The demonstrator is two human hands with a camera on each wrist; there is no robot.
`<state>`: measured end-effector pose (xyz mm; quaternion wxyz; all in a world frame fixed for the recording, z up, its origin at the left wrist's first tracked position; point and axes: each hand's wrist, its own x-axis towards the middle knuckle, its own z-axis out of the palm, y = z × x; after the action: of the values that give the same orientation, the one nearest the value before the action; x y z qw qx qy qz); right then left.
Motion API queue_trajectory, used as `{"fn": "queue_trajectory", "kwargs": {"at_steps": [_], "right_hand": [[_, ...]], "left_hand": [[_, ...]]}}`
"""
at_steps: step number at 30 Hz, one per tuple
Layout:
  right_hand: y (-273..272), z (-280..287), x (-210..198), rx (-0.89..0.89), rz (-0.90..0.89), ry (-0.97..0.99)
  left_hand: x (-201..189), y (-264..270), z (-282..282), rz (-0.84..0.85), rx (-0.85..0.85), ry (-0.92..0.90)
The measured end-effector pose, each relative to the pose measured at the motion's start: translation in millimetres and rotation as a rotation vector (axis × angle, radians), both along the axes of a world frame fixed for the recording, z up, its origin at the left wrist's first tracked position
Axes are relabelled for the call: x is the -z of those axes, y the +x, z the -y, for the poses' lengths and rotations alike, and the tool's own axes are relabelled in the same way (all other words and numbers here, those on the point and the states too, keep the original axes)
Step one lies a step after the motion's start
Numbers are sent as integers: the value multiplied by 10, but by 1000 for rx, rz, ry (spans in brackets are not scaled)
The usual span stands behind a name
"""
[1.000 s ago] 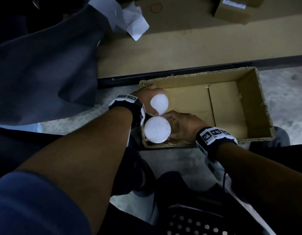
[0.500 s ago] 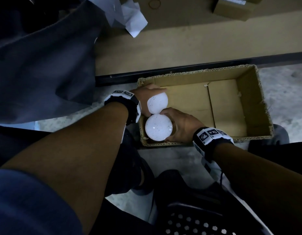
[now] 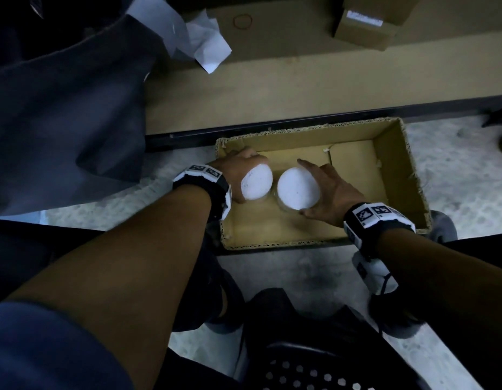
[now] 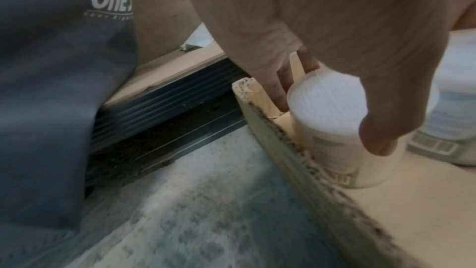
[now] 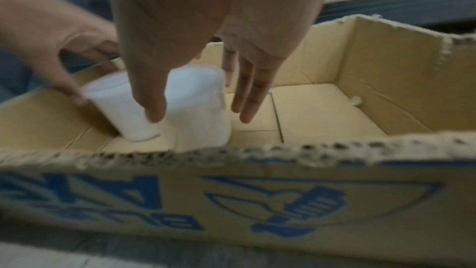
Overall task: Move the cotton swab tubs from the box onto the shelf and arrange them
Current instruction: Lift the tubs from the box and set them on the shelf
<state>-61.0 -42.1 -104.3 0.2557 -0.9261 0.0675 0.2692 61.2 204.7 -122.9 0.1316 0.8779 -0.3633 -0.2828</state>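
Observation:
Two white cotton swab tubs sit side by side in the left half of an open cardboard box [image 3: 390,175] on the floor. My left hand [image 3: 235,171] grips the left tub [image 3: 256,183], thumb on its near side and fingers behind it [image 4: 327,109]. In the right wrist view this tub [image 5: 115,107] leans to the left. My right hand [image 3: 328,192] clasps the right tub [image 3: 297,188] between thumb and fingers [image 5: 198,105]. The wooden shelf board [image 3: 300,88] runs just beyond the box.
The right half of the box shows bare cardboard. On the shelf lie crumpled white paper [image 3: 204,43], a rubber band [image 3: 242,21] and a small carton [image 3: 368,23]. A dark cloth [image 3: 61,108] hangs at the left. A black perforated stool [image 3: 314,370] is below me.
The two tubs stood one behind the other at the box's near-left corner. My right hand has carried its tub to the right, so they now sit side by side.

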Motion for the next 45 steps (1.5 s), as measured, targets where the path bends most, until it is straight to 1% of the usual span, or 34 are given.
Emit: {"fn": "queue_trajectory", "kwargs": {"at_steps": [5, 9, 11, 13, 17, 22, 26, 30, 33, 39, 45], "right_hand": [[26, -49, 13, -19, 29, -13], [96, -70, -102, -4, 62, -12], [120, -61, -228, -13, 80, -12], [147, -32, -381, -34, 97, -16], [230, 45, -762, -66, 153, -22], [284, 115, -1322, -97, 229, -53], [235, 162, -1696, -56, 292, -41], [188, 178, -2049, -68, 346, -54], [137, 190, -2313, -78, 392, -62], [10, 190, -2903, -123, 507, -31], [-54, 177, -3420, -188, 656, -59]], "left_hand": [[-21, -45, 87, -7, 40, 58], [-177, -50, 112, -26, 41, 130], [-376, -42, 160, -38, 49, 151], [-597, -27, 193, -60, 18, 157], [-973, -55, 226, 38, 32, 164], [-1610, -63, 288, 110, 35, 199], [-2083, -71, 242, 128, 57, 165], [-2502, -98, 217, 214, 85, 136], [-2795, -145, 184, 236, 92, 104], [-3392, -204, 121, 291, 122, 69], [-3931, -304, -6, 386, 85, 29]]}}
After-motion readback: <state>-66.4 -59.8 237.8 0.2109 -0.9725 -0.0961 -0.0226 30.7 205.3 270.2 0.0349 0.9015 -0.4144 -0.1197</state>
